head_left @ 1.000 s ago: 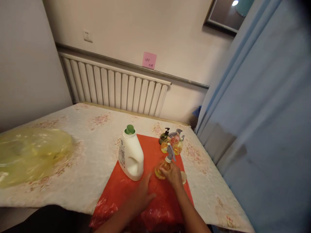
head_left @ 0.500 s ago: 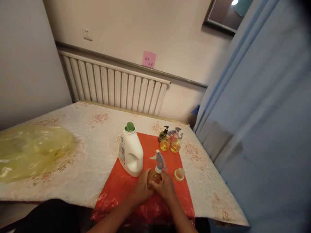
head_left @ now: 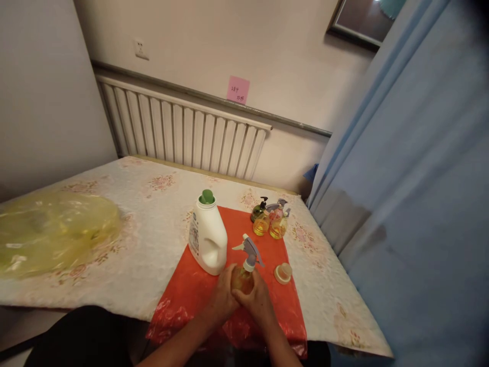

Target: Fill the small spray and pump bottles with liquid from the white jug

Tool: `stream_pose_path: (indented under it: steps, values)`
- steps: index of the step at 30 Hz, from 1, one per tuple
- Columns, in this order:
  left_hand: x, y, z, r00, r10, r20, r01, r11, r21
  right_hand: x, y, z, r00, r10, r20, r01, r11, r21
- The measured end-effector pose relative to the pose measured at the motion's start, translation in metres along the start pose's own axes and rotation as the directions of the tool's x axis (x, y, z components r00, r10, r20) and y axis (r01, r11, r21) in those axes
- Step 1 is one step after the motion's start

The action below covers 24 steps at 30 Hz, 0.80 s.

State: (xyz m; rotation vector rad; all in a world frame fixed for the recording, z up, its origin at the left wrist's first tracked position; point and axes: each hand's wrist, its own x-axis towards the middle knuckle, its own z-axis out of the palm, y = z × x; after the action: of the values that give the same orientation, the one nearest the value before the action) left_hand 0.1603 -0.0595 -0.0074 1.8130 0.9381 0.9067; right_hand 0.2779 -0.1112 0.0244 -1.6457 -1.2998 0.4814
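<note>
Between my palms is a small spray bottle (head_left: 242, 279) with a grey and white trigger head, upright over the red plastic sheet (head_left: 191, 293). My left hand (head_left: 224, 291) wraps its left side. My right hand (head_left: 256, 298) closes round its right side, the thumb across the front. Just left and behind stands a white detergent jug (head_left: 209, 239), uncapped, a green spout in its neck. To the right of my right hand lies a translucent cap (head_left: 283, 273). The bottle's lower part is hidden by my fingers.
Several small pump and spray bottles (head_left: 261, 224) cluster at the sheet's back right corner. A crumpled yellow plastic bag (head_left: 57, 229) covers the left of the flowered tablecloth (head_left: 153, 244). A blue curtain (head_left: 412, 204) hangs at the right, and a radiator (head_left: 183, 127) lines the wall.
The view has shifted slightly. Both hands still hold the spray bottle, in nearly the same place. The jug, cap and other bottles stay where they were on the sheet.
</note>
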Motion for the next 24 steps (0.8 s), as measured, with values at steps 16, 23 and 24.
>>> stream_pose_path:
  steps: [16, 23, 24]
  values:
    - [0.015, 0.073, -0.04, 0.995, 0.031, 0.092, -0.018, 0.99, -0.139, -0.008, 0.006, 0.007, 0.98, -0.201, 0.014, 0.201, 0.972, -0.124]
    - [0.018, 0.095, -0.066, 0.99, 0.006, 0.138, 0.07, 0.841, -0.536, -0.007, -0.001, -0.004, 0.986, -0.157, 0.055, 0.162, 0.981, -0.108]
    - [0.019, 0.099, -0.069, 0.983, 0.02, 0.182, 0.078, 0.854, -0.515, -0.007, -0.004, -0.005, 0.985, -0.165, 0.058, 0.171, 0.978, -0.118]
